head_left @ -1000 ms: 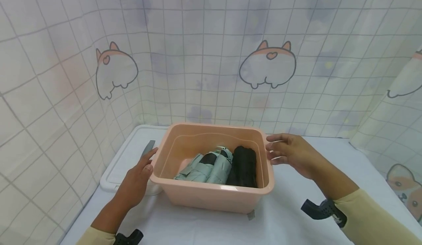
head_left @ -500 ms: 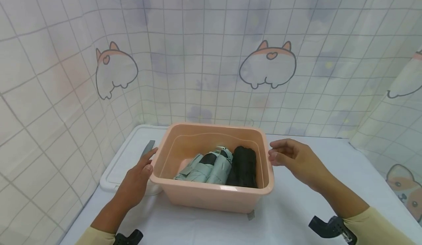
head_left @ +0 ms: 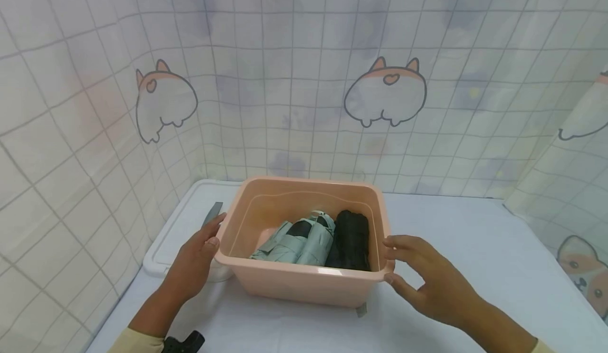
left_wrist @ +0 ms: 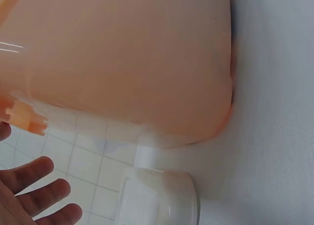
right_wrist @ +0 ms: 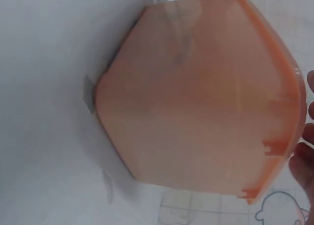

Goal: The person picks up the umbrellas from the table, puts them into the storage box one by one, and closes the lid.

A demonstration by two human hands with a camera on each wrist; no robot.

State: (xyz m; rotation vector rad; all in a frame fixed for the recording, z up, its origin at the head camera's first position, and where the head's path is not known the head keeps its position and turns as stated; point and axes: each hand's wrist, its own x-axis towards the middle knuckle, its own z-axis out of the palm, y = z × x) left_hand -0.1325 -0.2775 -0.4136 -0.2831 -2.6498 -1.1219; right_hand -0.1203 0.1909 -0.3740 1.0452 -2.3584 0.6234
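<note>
A peach plastic basin stands on the white table. Inside it lie pale green folded umbrellas, with a black rolled bundle against the right side. My left hand rests along the basin's left rim, and its fingers show spread in the left wrist view. At the front right corner, my right hand has its fingertips right at the rim and its thumb apart from them, lower down. In the right wrist view the right fingers sit beside the rim's outer edge.
Left of the basin is a white container with a flat top, partly hidden by the left hand. A narrow grey strip shows on it. A small grey tape piece sticks to the table near the basin's front. Grid-patterned curtains enclose the table.
My right hand has moved from the upper right rim down toward the front right corner, its thumb spreading from the fingers. The left hand and the basin have stayed in place.
</note>
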